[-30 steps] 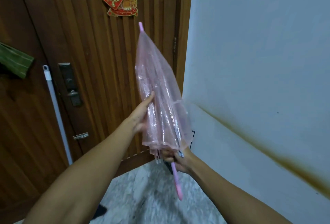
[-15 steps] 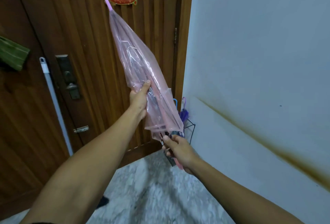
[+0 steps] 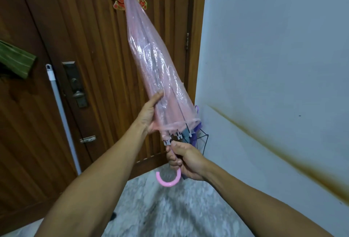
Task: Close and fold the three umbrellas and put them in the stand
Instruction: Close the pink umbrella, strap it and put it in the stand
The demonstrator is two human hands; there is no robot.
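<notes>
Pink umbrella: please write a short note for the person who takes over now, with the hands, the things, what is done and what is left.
Left hand: cups the pink umbrella low on its canopy, thumb along the plastic.
Right hand: grips the shaft just above the pink hook handle.
Umbrella: closed, tip pointing up toward the door, canopy loose, not wrapped.
Wire stand: in the corner by the wall, behind the umbrella, with purple umbrella fabric showing there.
Done: the pink one is closed.
Left: fold its canopy tight, then put it in the stand. How many umbrellas are already in the stand cannot be told.

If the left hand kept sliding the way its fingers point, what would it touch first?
The left hand points up along the pink umbrella, so more canopy; beyond that probably the wooden door, though depth is unclear.
</notes>
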